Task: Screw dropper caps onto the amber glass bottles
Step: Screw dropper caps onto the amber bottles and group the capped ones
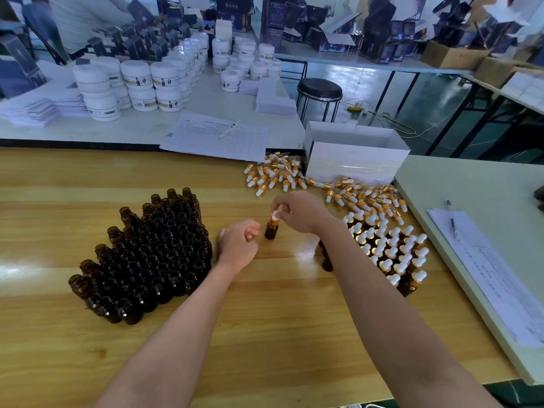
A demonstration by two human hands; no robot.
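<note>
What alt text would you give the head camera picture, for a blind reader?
A person's right hand pinches a white dropper cap atop one amber bottle standing on a wooden table, the left hand resting beside it. Open bottles cluster at the left, capped bottles at the right, loose caps behind.

One amber glass bottle [271, 231] stands upright on the worktop at the centre of the frame. A dropper cap [275, 215] with a white bulb and gold collar sits on its neck, pinched by the right hand [300, 213]. Left of centre, uncapped bottles [147, 254] stand packed in a block. Capped bottles [394, 251] cluster at right, and loose caps [282, 175] lie heaped above them.
</note>
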